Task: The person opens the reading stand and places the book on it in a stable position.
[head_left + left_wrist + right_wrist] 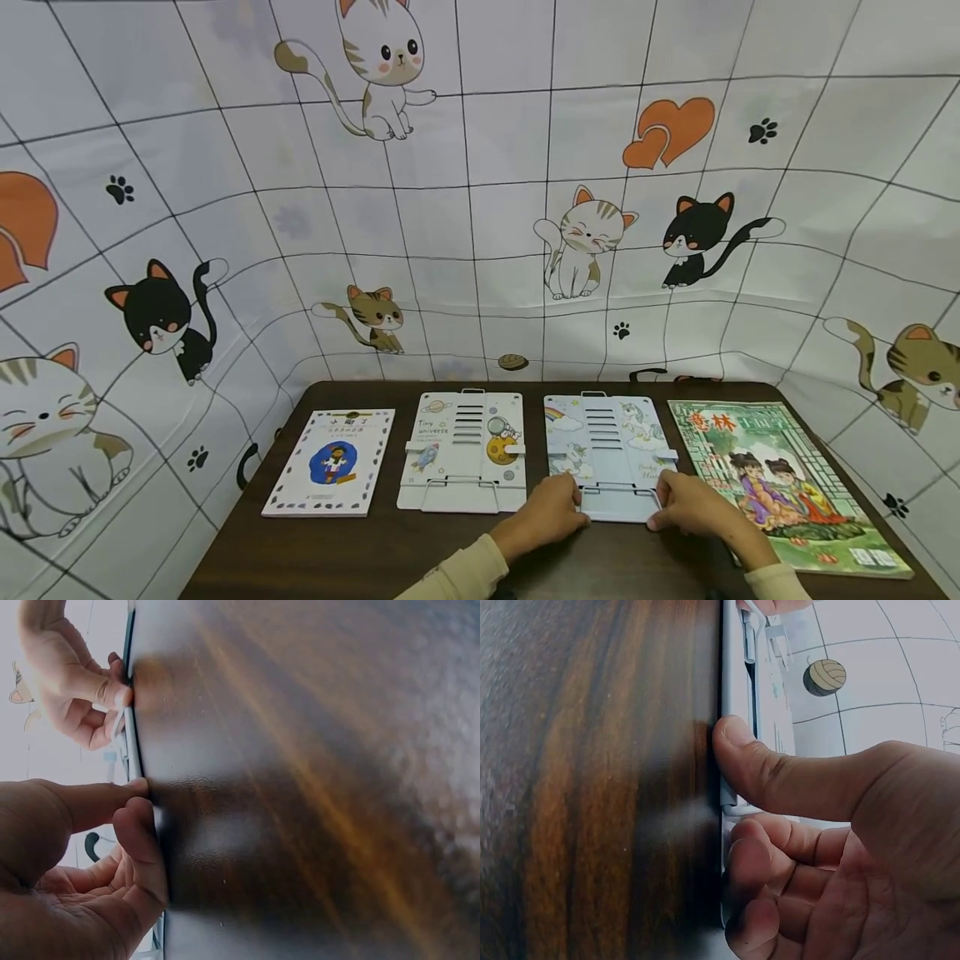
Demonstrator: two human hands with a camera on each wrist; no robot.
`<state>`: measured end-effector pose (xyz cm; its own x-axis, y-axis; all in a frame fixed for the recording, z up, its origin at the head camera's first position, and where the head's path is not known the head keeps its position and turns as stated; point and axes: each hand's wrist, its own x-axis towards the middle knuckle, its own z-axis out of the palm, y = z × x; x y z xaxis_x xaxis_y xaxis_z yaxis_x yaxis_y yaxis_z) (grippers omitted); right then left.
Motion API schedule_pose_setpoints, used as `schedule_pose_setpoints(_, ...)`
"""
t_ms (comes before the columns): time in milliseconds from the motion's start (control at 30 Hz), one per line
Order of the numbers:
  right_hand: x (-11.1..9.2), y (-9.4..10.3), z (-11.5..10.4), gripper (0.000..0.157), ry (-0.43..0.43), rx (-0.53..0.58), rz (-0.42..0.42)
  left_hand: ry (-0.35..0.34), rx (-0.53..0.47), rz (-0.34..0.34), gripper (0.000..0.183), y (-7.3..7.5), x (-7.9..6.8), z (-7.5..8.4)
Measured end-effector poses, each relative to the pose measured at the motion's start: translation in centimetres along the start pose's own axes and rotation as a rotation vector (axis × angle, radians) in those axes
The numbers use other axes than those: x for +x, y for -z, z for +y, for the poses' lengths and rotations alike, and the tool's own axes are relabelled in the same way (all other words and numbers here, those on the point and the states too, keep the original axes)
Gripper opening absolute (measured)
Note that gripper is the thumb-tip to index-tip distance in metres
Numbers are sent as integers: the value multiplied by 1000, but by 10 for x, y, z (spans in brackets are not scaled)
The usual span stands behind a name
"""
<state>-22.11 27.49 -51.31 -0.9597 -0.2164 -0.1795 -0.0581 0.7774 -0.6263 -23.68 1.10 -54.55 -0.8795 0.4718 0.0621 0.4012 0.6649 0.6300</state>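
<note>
Unicorn stand (pixel 604 463) — we are pinching its near corners, left grip (pixel 551 507) and right grip (pixel 688 502) — long axis running away.

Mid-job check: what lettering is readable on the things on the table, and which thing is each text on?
"Tiny universe": on the space-patterned book stand.
"意林": large orange-red characters on the green magazine; its smaller print is too small to read.
"Baby", seemingly: on the unicorn-patterned book stand; the word below is unclear.
White booklet: title and small print too blurred to read surely.
</note>
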Motion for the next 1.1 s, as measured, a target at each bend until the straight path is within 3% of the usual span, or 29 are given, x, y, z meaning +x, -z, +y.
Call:
schedule_pose_setpoints(233, 2, -3, 12, 45, 46, 4, -1, -9, 12, 9, 28, 3, -2, 4)
schedule_pose_setpoints(467, 33, -18, 73, 52, 126, -32, -16, -6, -57, 8, 30, 1, -1, 0)
schedule_pose_setpoints(567, 41, -23, 87, 54, 159, -63, 16, -17, -85, 16, 31, 2, -2, -1)
schedule_pose_setpoints(733, 32, -19, 71, 53, 217, -84, 57, -30, -127, 15, 32, 4, -2, 0)
schedule_pose_setpoints(800, 21, -12, 50, 52, 199, -72, 51, -32, -152, 9, 32, 5, -3, 1)
schedule_pose_setpoints(1033, 34, -17, 70, 55, 181, -82, 23, -63, -186, 9, 32, 1, 0, -6)
schedule_pose_setpoints(1100, 25, -13, 55, 54, 205, -81, 24, -69, -194, 9, 32, 1, 1, -7)
